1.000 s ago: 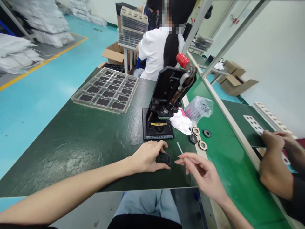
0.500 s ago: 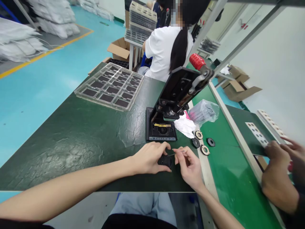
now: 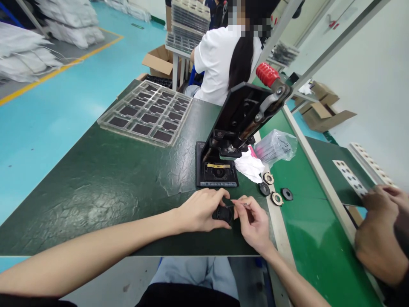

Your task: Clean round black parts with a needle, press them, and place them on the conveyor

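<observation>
The left hand (image 3: 201,209) is gripping a black round part (image 3: 224,214), its fingers curling narrowly over the top. The right hand (image 3: 254,224) is pinching a thin stick (image 3: 239,204) between its fingertips, right against the part. Beyond those fingers, a press (image 3: 236,119) and small rings (image 3: 276,198) are sitting nearby.

Black round component (image 3: 224,215): partly hidden by left hand (image 3: 201,209). Thin strip (image 3: 239,204) in right hand (image 3: 254,224): too small to be identified. Co-worker's forearm (image 3: 377,251): cut off by picture edge.
</observation>
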Available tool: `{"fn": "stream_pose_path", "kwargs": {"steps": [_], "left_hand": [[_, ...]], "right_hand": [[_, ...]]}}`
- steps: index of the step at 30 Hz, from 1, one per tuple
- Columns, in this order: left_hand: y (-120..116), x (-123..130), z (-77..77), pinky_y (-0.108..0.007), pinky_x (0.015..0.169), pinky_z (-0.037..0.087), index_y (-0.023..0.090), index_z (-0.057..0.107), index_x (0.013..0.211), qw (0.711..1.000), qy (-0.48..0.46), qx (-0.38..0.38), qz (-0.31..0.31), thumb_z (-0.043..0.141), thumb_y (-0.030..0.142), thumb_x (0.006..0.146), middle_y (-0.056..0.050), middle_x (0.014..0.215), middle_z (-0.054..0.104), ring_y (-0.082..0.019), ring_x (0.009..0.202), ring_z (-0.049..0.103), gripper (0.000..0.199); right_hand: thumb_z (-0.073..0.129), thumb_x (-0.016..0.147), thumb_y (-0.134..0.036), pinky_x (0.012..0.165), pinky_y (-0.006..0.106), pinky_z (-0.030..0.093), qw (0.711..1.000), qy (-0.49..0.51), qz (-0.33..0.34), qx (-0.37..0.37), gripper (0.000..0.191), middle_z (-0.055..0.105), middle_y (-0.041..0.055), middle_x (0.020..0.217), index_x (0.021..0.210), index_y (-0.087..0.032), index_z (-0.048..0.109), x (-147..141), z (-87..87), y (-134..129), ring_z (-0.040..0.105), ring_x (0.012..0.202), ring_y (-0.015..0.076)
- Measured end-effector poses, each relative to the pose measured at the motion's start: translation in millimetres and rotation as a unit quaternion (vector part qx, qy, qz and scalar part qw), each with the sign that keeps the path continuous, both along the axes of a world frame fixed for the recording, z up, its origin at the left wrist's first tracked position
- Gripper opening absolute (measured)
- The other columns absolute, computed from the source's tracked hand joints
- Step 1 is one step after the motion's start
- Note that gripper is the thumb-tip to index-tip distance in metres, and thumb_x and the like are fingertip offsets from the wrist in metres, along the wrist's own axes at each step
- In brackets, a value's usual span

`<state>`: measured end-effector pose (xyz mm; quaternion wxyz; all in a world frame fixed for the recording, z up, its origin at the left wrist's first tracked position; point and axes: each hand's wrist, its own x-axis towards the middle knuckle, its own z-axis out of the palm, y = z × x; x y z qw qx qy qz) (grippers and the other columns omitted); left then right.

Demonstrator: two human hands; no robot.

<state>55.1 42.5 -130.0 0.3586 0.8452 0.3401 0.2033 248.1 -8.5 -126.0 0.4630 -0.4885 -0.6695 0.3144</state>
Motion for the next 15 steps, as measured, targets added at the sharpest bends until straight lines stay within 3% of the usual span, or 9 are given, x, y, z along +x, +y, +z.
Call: {"fn": "stream_pose_path", "kwargs": {"steps": [9, 15], "left_hand": [[-1.4, -1.1, 0.7, -0.035, 0.077, 0.051, 0.023, 0.048, 0.116, 1.000, 0.001, 0.005, -0.001, 0.094, 0.042, 0.071, -0.003, 0.097, 0.072, -0.028, 0.090, 0.073, 0.067], [-0.9, -0.7, -1.1, -0.034, 0.073, 0.049, 0.022, 0.047, 0.115, 1.000, -0.006, -0.007, 0.002, 0.089, 0.030, 0.075, -0.003, 0.096, 0.071, -0.028, 0.088, 0.071, 0.059]], "right_hand": [[0.052, 0.099, -0.010, 0.060, 0.026, 0.049, 0.982, -0.141, 0.011, 0.122, 0.014, 0.059, 0.0017, 0.077, 0.098, -0.020, 0.061, -3.2, 6.1, -5.2, 0.059, 0.069, 0.0135], [0.054, 0.098, -0.011, 0.057, 0.027, 0.043, 0.977, -0.176, 0.012, 0.123, 0.015, 0.056, 0.0005, 0.074, 0.087, -0.021, 0.055, -16.0, 0.0, -2.7, 0.055, 0.067, 0.0137]]}}
